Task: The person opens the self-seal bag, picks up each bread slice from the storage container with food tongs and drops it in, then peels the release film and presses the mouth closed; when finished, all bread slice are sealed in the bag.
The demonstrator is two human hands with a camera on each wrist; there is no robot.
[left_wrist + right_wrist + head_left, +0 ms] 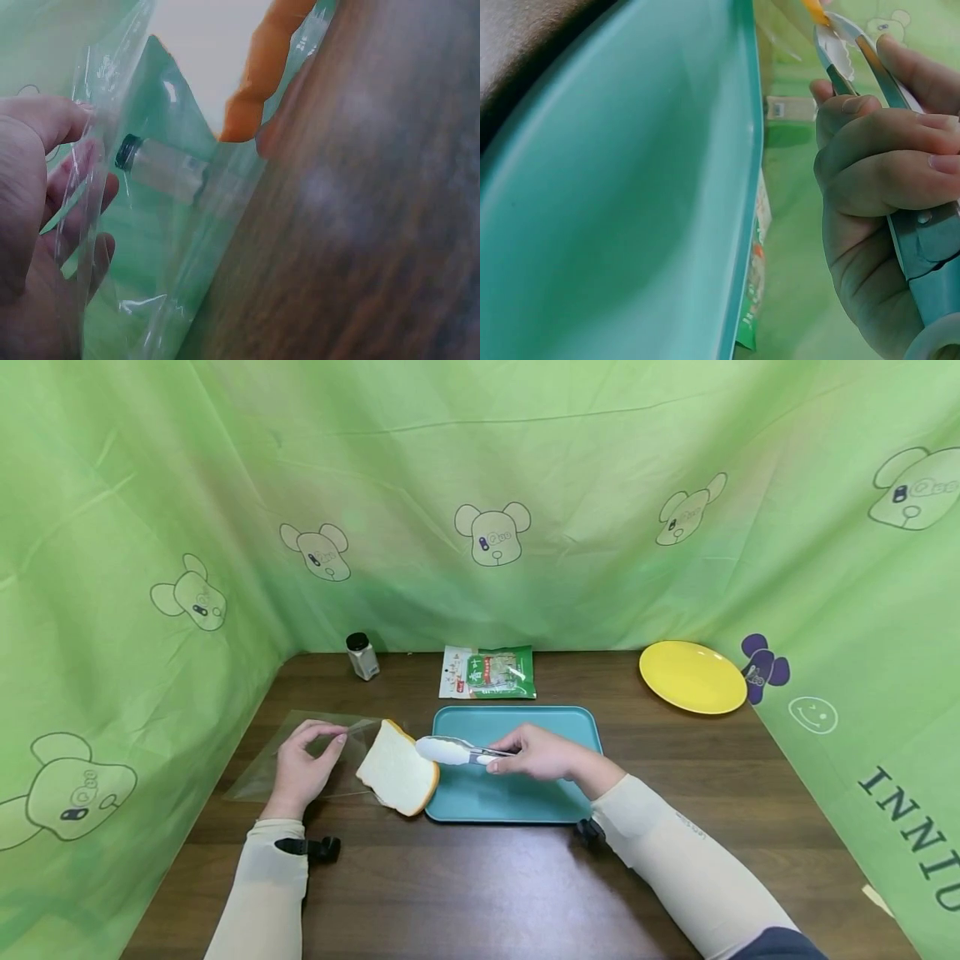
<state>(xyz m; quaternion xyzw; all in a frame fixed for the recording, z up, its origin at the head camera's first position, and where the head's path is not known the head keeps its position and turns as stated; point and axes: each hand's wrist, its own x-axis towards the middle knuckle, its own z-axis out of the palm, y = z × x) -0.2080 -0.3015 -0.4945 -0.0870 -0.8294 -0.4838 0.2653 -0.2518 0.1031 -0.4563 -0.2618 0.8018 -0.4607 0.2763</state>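
A slice of white bread (pixel 399 770) with an orange-brown crust lies at the left end of the blue tray (pixel 495 800), overlapping its edge in the head view. My right hand (pixel 538 752) grips metal tongs (pixel 454 751) with white tips, which meet the crust in the right wrist view. Left of the bread, my left hand (pixel 303 767) pinches a clear plastic bag (pixel 258 770) between thumb and fingers. Through the left wrist view, the bag's film (pixel 142 304) stretches up beside the slice, and the bread's lower left corner is close to the bag's mouth.
Behind the bag stands a small seasoning jar (pixel 363 657) with a black lid. A green and white packet (pixel 487 672) lies behind the tray. The yellow plate (pixel 693 677) sits at the back right, by the green cloth wall (pixel 600 602) that encloses the wooden table (pixel 465 885).
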